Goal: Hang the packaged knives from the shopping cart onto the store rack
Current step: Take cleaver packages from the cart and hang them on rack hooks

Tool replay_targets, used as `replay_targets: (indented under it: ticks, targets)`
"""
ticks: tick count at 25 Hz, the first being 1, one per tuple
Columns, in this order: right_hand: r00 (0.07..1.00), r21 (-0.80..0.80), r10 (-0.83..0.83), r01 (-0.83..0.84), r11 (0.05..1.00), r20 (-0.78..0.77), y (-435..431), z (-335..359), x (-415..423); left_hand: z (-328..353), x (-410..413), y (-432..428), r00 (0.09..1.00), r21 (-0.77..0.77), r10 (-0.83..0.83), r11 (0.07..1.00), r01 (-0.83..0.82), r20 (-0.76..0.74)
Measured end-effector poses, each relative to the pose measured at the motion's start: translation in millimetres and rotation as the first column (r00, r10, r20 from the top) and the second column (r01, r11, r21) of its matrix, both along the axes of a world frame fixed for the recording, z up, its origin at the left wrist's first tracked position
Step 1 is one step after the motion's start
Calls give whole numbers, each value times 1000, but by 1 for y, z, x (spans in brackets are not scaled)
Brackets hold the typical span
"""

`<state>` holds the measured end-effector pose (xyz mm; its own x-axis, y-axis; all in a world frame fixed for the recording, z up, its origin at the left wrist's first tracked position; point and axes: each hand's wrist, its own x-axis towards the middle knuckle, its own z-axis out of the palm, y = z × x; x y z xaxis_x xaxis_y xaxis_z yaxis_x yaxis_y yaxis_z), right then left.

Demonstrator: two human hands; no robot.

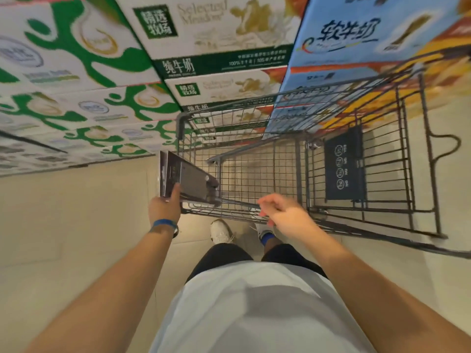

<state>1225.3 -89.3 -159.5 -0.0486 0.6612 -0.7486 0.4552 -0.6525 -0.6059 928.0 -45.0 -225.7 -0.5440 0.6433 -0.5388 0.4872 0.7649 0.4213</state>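
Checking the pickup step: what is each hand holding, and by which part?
Left hand grips the packaged knives by their near end, thumb on the face; right hand holds nothing.

The shopping cart (pixel 303 174) basket lies open from above, wire walls closing its sides; packaged knives (pixel 188 179) overlap its left rim; stacked milk cartons (pixel 102 72) wall the far side; bare floor (pixel 63 225) lies leftward.

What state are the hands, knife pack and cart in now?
Left hand: grips the knife pack's near end.
Knife pack: held up at the cart's near-left corner, not hung.
Right hand: over the cart's near rim, fingers loosely curled, holding nothing.
Cart: upright beside stacked milk cases.
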Motion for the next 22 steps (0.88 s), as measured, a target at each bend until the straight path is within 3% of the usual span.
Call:
replay_targets:
  ticks: [4, 7, 9, 12, 15, 17, 19, 21, 22]
  targets:
    - [999, -14, -8, 8, 1000, 35, 0, 3, 10, 31, 38, 21, 947, 34, -290, 954, 297, -135]
    - [999, 47, -45, 45, 998, 8, 20, 11, 15, 71, 53, 44, 930, 123, -342, 926, 358, -137]
    - [999, 140, -21, 15, 990, 46, 49, 25, 18, 107, 57, 59, 949, 308, -315, 906, 292, 28]
    - [998, 333, 68, -69, 940, 14, 105, 65, 29, 173, 65, 79, 912, 608, -352, 778, 160, 211]
    - [959, 387, 264, -205, 899, -105, 144, 101, 32, 223, 72, 95, 871, 660, -305, 751, -29, 385]
    - [954, 409, 243, -153, 899, -178, 152, 113, 29, 243, 76, 105, 842, 616, -163, 754, -230, 514]
    - [944, 473, 169, -15, 881, -284, 151, 121, 21, 247, 87, 108, 675, 536, -173, 756, -375, 717]
    - [914, 478, 85, 127, 869, -397, 148, 126, 16, 238, 106, 99, 470, 446, -245, 810, -382, 848]
    - [901, 466, 32, 194, 864, -433, 146, 127, 17, 231, 118, 89, 420, 390, -227, 849, -356, 878]
